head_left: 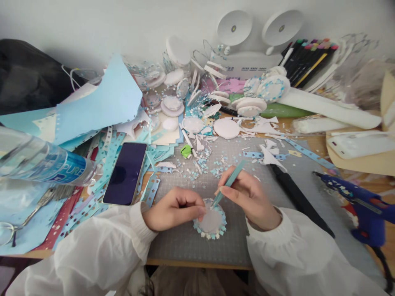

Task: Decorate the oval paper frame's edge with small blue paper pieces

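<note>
A round white disc (210, 224) lies on the grey cutting mat (175, 246), its edge ringed with small blue and white paper flowers. My right hand (245, 195) grips a pair of teal tweezers (231, 181), their tips pointing down at the upper part of the disc. Over the disc's upper left edge is my left hand (177, 208), thumb and forefinger pinched together; whatever sits between them is too small to make out. Loose tiny paper flowers (200, 164) are scattered on the mat beyond my hands.
A phone (125, 173) and a water bottle (46, 162) lie to the left among punched paper strips. At right are a blue glue gun (364, 205) and a black stick-shaped tool (299, 197). White discs (226, 128) and paper scraps crowd the back, before a twin-headed lamp (234, 28).
</note>
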`<action>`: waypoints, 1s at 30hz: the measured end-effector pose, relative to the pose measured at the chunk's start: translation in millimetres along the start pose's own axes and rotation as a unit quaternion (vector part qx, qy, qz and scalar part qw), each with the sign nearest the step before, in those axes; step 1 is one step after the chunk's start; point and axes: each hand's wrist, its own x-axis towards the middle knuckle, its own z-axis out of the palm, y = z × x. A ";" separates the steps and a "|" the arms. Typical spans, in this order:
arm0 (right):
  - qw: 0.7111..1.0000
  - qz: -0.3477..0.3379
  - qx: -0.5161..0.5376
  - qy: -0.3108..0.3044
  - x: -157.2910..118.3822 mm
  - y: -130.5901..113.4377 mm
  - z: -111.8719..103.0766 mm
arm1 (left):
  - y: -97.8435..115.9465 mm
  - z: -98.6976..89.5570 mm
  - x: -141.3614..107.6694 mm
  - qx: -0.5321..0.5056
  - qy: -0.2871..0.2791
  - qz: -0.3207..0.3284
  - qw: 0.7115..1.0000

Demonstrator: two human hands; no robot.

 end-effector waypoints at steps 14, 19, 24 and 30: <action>0.994 0.051 0.072 0.062 5.6 1.6 1.7 | 0.7 0.8 0.0 -0.003 -0.005 0.000 1.000; 0.962 0.006 0.152 0.225 15.9 1.4 -5.1 | -0.7 2.6 -1.0 0.026 -0.006 -0.002 1.000; 0.950 -0.094 0.007 0.297 20.0 7.4 -16.3 | -0.4 11.2 -0.4 0.087 0.017 -0.030 0.996; 0.933 -0.147 -0.085 0.317 9.4 3.0 -24.8 | 15.5 21.0 -11.8 0.243 0.157 -0.020 0.957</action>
